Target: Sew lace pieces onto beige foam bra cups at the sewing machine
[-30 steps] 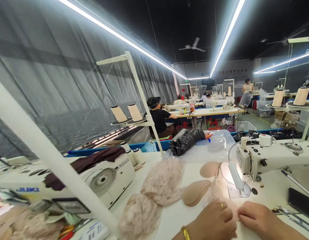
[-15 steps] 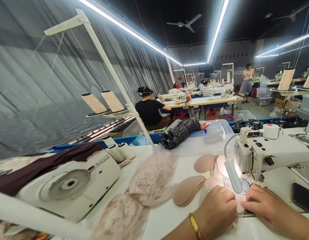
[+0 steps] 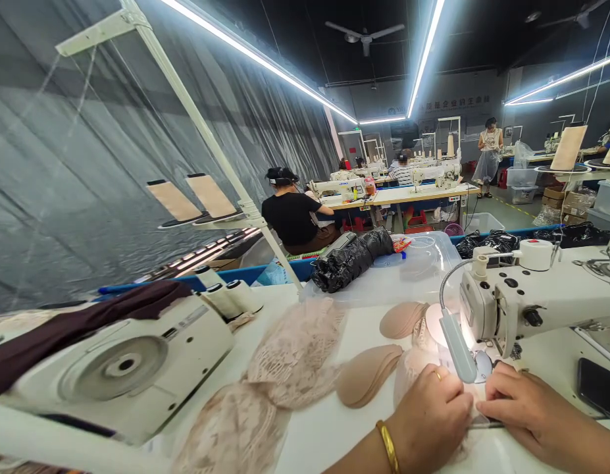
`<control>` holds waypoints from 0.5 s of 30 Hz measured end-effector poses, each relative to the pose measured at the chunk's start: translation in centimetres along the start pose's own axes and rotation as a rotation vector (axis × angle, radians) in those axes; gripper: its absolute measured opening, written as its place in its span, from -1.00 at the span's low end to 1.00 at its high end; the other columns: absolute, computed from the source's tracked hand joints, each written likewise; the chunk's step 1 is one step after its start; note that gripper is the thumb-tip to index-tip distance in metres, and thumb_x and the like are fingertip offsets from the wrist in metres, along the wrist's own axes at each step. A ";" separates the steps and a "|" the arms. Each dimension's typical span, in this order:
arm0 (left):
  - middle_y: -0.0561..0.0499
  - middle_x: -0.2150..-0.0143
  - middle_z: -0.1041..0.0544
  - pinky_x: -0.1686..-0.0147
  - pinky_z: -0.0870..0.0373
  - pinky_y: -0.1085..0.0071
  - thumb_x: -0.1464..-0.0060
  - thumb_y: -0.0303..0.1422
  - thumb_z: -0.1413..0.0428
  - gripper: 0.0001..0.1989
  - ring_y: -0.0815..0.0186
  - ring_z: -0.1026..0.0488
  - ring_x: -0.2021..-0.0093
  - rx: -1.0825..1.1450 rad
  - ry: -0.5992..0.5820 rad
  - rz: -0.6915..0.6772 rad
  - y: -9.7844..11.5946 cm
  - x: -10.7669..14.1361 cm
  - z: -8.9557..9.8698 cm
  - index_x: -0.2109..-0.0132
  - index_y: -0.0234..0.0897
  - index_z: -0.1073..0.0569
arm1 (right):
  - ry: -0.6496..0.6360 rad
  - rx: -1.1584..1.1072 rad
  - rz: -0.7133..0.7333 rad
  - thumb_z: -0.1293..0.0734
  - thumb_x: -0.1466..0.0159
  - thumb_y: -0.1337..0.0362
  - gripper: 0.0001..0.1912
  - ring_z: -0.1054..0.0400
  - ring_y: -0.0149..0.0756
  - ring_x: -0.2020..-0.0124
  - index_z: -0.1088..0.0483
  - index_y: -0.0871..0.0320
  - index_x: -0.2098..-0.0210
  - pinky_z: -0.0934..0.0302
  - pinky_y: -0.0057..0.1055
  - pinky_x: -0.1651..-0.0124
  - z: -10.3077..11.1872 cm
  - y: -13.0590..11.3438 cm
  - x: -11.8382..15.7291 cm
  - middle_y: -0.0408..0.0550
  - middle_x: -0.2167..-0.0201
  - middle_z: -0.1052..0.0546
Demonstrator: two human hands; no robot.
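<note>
My left hand point(image 3: 433, 411), wearing a ring and a gold bangle, is closed on a pale pink lace bra piece point(image 3: 408, 373) in front of the sewing machine point(image 3: 546, 293). Close beside it, my right hand point(image 3: 534, 411) pinches the same piece near the needle area. Fingers and a grey gooseneck lamp point(image 3: 457, 349) hide much of the needle and the pinched edge. Left of my hands lie a stack of beige bra cups point(image 3: 368, 378) and a second cup stack point(image 3: 401, 320). Beige lace pieces point(image 3: 299, 352) spread further left.
A black phone point(image 3: 598, 388) lies at the right. Another machine point(image 3: 127, 362) with dark cloth point(image 3: 82, 322) stands left, beside a thread stand point(image 3: 196, 125). A black plastic bundle point(image 3: 354, 260) rests at the back. Co-workers sit or stand beyond.
The view has shifted slightly. Both hands stay at almost the same place by the needle, still on the lace bra piece; the left lies marginally closer to the right.
</note>
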State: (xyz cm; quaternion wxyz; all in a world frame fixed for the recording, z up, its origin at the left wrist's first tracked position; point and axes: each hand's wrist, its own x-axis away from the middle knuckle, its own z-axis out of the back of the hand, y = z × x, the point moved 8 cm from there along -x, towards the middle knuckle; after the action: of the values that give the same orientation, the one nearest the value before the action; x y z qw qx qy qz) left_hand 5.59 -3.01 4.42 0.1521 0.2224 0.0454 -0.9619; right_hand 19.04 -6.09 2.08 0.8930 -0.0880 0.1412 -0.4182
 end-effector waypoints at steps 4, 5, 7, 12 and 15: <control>0.04 0.35 -0.43 0.28 -0.27 0.26 -0.30 -0.42 -0.12 -0.86 0.25 -0.29 0.37 -0.006 0.082 -0.009 0.2 0.1 0.5 0.28 -0.23 -0.35 | 0.029 -0.046 0.008 -0.10 -0.44 0.56 -0.61 -0.37 -0.15 0.15 -0.44 0.05 0.02 -0.30 -0.27 0.14 -0.1 0.1 0.1 -0.02 0.17 -0.48; 0.04 0.33 -0.46 0.27 -0.28 0.26 -0.30 -0.42 -0.12 -0.88 0.25 -0.30 0.37 0.010 0.084 -0.009 0.2 0.1 0.5 0.26 -0.24 -0.37 | 0.046 -0.063 -0.001 -0.12 -0.44 0.55 -0.60 -0.38 -0.15 0.15 -0.44 0.04 -0.02 -0.31 -0.27 0.13 -0.1 0.2 0.1 -0.02 0.16 -0.49; 0.03 0.28 -0.53 0.24 -0.29 0.25 -0.30 -0.42 -0.12 -0.91 0.27 -0.31 0.37 0.053 0.079 -0.006 0.1 0.0 0.5 0.24 -0.24 -0.38 | 0.084 -0.087 -0.036 -0.16 -0.43 0.54 -0.59 -0.41 -0.14 0.14 -0.44 -0.01 -0.08 -0.33 -0.27 0.12 -0.1 0.6 0.2 -0.03 0.14 -0.51; 0.00 0.22 -0.59 0.17 -0.29 0.21 -0.28 -0.43 -0.11 -0.95 0.25 -0.37 0.31 0.119 0.053 0.012 -0.4 0.2 -0.4 0.21 -0.24 -0.39 | 0.136 -0.055 -0.082 -0.20 -0.39 0.52 -0.55 -0.47 -0.13 0.15 -0.46 -0.06 -0.11 -0.34 -0.31 0.19 -0.3 1.1 0.1 -0.04 0.12 -0.54; -0.04 0.25 -0.59 0.16 -0.28 0.19 -0.28 -0.39 -0.10 -0.93 0.21 -0.39 0.28 0.125 0.046 0.024 -1.1 0.2 -0.9 0.23 -0.23 -0.40 | 0.167 -0.002 -0.072 -0.18 -0.40 0.51 -0.55 -0.50 -0.12 0.19 -0.46 -0.05 -0.12 -0.35 -0.30 0.23 -0.4 1.3 -0.1 -0.03 0.11 -0.56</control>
State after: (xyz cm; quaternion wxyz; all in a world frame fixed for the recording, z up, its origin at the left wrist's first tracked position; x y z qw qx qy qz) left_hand 5.51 -1.91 3.53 0.1482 0.2542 -0.0141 -0.9556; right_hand 19.77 -5.24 1.33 0.8623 -0.0587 0.2125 -0.4560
